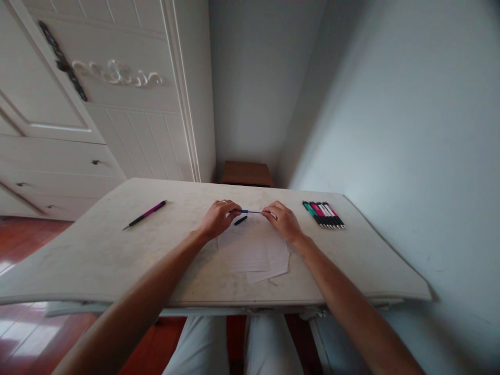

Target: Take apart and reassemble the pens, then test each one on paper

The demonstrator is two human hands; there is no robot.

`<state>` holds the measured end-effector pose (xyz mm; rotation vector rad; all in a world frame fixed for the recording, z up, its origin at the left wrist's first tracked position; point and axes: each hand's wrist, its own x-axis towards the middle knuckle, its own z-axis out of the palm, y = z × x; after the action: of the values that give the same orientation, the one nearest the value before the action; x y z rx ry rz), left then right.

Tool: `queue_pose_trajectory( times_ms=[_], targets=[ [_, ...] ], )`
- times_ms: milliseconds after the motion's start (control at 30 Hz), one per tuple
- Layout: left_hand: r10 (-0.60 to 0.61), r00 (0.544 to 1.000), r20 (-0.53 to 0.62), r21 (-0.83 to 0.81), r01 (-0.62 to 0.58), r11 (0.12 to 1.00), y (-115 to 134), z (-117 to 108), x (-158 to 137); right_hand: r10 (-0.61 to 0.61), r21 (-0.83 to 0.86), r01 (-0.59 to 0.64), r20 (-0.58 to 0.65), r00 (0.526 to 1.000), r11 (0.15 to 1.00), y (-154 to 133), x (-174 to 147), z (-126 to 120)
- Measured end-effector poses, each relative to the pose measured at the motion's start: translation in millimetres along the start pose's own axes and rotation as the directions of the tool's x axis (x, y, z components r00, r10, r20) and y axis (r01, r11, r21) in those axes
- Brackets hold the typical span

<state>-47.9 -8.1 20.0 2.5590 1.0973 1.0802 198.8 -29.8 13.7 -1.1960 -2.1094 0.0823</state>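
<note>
Blue barrel [245, 211], head view: at far edge of paper [250, 255], between hands. Left hand [216, 220]: fingers clamped on barrel. Right hand [286, 222]: fingertips pinched together on thin rod [255, 212] reaching barrel's end. Black tube [241, 221] lies just beside left fingers. Risks, judged: sideways pull could bend rod; sudden slip could jerk hands apart; knuckle knock could roll tube away.

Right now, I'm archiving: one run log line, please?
left hand: holds blue tube; right hand: pinches thin rod; black piece: near left hand; pen row: right side
</note>
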Motion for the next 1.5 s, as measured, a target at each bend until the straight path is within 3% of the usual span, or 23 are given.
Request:
queue_pose_trajectory(
  times_ms=[200, 367, 500, 667, 900, 1033, 1200, 1367, 1500],
  targets=[
    [0.018, 1.000, 0.021, -0.004, -0.018, 1.000, 3.3, 0.0, 0.0, -0.018, -0.015, 0.019, 0.045, 0.999, 1.000, -4.5, -1.0, 3.8],
    [0.021, 1.000, 0.011, -0.015, -0.021, 1.000, 2.7, 0.1, 0.4, -0.038, 0.017, 0.037, 0.014, 0.999, 0.999, -5.9, -0.9, 2.9],
    [0.016, 1.000, 0.002, -0.021, -0.016, 1.000, 0.6, 0.3, 0.5, -0.016, 0.095, 0.029, -0.134, 0.991, 0.995, -5.5, 2.5, -7.0],
    [-0.011, 0.999, -0.030, -0.051, 0.010, 0.999, -0.2, -1.1, 1.6, 0.087, 0.077, -0.065, -0.331, 0.939, 0.995, 4.4, 5.9, -19.9],
    [-0.155, 0.981, -0.114, -0.184, 0.132, 0.974, -3.3, -1.3, 2.9, 0.168, 0.054, -0.160, -0.395, 0.903, 0.986, 20.4, 4.6, -19.2],
    [-0.317, 0.933, -0.168, -0.330, 0.249, 0.910, -3.6, -4.0, 5.3, 0.162, 0.050, -0.154, -0.313, 0.936, 0.987, 17.7, 3.5, -15.2],
    [-0.430, 0.886, -0.175, -0.442, 0.320, 0.838, -3.0, -8.7, 8.6, 0.023, 0.100, -0.020, -0.031, 0.999, 0.995, -0.2, 0.2, -3.1],
    [-0.469, 0.869, -0.156, -0.529, 0.327, 0.783, -5.2, -6.9, 8.7, -0.153, 0.085, 0.143, 0.123, 0.981, 0.986, -19.5, -0.4, 7.4],
    [-0.498, 0.860, -0.113, -0.619, 0.331, 0.713, -4.9, -4.6, 8.4, -0.196, -0.009, 0.205, 0.242, 0.950, 0.979, -27.9, 2.4, 14.8]
  ],
)
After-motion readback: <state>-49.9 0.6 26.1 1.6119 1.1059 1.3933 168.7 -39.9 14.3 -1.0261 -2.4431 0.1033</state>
